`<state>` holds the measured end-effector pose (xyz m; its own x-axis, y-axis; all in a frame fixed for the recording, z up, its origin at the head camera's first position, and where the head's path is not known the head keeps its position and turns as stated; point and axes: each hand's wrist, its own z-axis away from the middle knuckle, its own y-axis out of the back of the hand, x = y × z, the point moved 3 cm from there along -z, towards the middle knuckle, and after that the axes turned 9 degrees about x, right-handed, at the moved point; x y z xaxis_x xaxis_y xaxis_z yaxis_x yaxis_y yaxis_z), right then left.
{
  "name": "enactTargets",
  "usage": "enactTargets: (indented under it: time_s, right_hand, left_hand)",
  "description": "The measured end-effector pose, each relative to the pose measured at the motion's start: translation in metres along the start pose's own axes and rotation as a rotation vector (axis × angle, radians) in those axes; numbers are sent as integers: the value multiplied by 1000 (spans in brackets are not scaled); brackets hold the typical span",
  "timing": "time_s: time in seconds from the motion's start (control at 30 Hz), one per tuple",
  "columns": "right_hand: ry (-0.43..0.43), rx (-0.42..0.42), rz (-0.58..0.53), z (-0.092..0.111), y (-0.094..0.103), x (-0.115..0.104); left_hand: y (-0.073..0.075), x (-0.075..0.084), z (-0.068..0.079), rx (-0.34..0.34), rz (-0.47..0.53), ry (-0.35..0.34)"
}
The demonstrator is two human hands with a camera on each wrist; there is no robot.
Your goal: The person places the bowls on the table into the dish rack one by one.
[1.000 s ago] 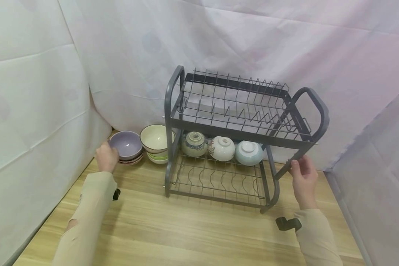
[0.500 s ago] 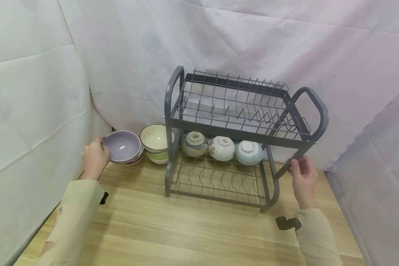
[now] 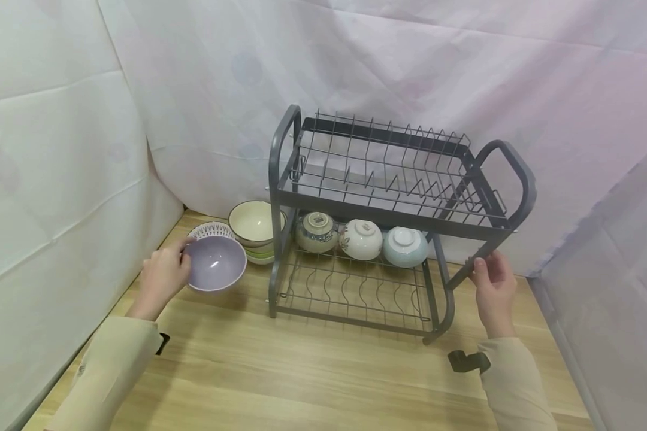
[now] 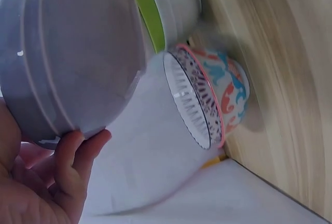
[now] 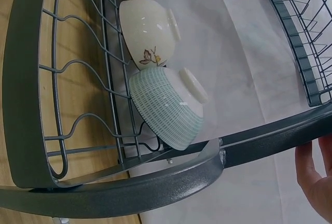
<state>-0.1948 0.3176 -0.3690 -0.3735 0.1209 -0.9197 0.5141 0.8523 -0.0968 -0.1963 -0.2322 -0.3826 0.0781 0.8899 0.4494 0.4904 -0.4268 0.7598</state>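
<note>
My left hand point(image 3: 164, 275) pinches the rim of a purple bowl point(image 3: 215, 263), thumb inside and fingers against the outer wall. In the left wrist view that bowl is raised clear of a patterned bowl point(image 4: 212, 92) with a pink line and orange and blue figures, which stands upright on the table. My right hand point(image 3: 493, 296) grips the right side post of a dark two-tier dish rack point(image 3: 388, 216). Along the back of its lower tier lean three bowls, bases facing forward: a brownish one point(image 3: 316, 234), a white floral one point(image 3: 363, 242) and a pale blue one point(image 3: 405, 248).
Beside the rack's left leg stands a stack with a cream, dark-rimmed bowl point(image 3: 252, 221) on top and a green-banded bowl point(image 3: 263, 254) below. White cloth point(image 3: 205, 108) hangs behind and at both sides. Wooden table point(image 3: 302, 377) extends in front of the rack.
My left hand has lifted the purple bowl off the stack, first shifting left, then bringing it forward and right, which uncovers the patterned bowl. My right hand has stayed on the rack.
</note>
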Motion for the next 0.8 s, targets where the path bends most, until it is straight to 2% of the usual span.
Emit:
enactTargets:
  time_s: [0.27,0.8]
  right_hand:
    - [5,-10,21,0,1,-1]
    - [-9,-13,44,1,1,0]
  left_hand:
    - [0,21,16,-61,97,-65]
    - [-8,65,46,-178,195,-172]
